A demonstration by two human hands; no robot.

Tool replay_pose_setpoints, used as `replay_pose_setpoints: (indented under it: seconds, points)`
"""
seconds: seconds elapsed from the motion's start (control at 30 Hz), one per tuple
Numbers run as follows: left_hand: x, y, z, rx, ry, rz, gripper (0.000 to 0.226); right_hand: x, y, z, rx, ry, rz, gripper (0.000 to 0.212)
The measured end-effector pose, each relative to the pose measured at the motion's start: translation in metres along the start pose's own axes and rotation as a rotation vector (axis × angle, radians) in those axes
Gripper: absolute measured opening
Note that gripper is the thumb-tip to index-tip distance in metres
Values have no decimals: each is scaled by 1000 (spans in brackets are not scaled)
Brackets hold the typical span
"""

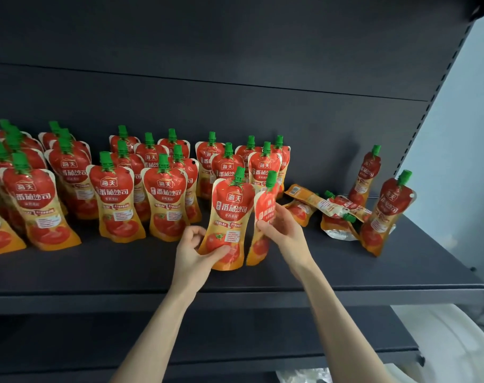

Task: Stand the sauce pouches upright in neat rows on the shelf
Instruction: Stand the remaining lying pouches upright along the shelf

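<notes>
Red-and-orange sauce pouches (163, 199) stand in rows on the shelf (124, 269), and I pinch one front-facing pouch (228, 217) low in my left hand (192, 251) while my right hand (283, 226) fingers clasp an edge-on pouch (263, 217), probably to seat both beside the row, with fallen pouches (326, 207) waiting further right.

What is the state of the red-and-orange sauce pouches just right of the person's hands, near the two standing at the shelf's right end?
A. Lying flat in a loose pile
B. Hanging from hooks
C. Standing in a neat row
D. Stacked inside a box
A: the red-and-orange sauce pouches lie flat, overlapping on the dark shelf, green caps pointing sideways.
</notes>
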State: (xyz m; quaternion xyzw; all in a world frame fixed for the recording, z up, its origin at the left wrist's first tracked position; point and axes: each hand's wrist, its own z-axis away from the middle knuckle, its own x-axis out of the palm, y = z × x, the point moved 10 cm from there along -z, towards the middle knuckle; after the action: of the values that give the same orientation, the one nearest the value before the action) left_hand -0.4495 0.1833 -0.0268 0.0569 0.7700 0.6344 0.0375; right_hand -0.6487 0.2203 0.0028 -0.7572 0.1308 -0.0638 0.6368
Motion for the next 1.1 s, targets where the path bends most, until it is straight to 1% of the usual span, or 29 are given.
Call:
replay_pose_setpoints:
  seconds: [0.07, 0.17, 0.27, 0.33, 0.4, 0.53, 0.63, 0.8, 0.9, 0.97, 1.1]
  points:
    - [3, 1, -3, 5, -30, 23, 47, -4, 1, -3, 0, 53, 20, 51]
    - [5, 2, -9, 20, -49, 3, 38, -6, 0, -8, -33, 120, -21, 40]
    - [7, 1, -20, 43, -65, -56, 41, -6, 1, -14, -56, 109, -44, 38]
    - [10, -1, -28, 57, -72, -97, 45, -5, 4, -17, -87, 66, -7, 39]
    - [14, -4, -34, 65, -73, -127, 45, -8, 8, -20, -111, 64, 32, 39]
    - [20, -7, -47, 78, -73, -160, 46, -20, 10, -34, -146, 162, 143, 38]
    - [23, -11, -58, 57, -105, -184, 47, -21, 8, -47, -158, 194, 181, 40]
    - [27, -16, -65, 32, -125, -229, 56, -14, 16, -55, -141, 126, 197, 45]
    - [27, -16, -65, 48, -107, -245, 53, -7, 30, -51, -125, 60, 294, 54]
    - [26, -16, -65, 60, -85, -248, 51, -7, 33, -52, -117, 59, 336, 57]
    - [24, -16, -65, 67, -65, -254, 50, -10, 35, -55, -99, 95, 356, 56]
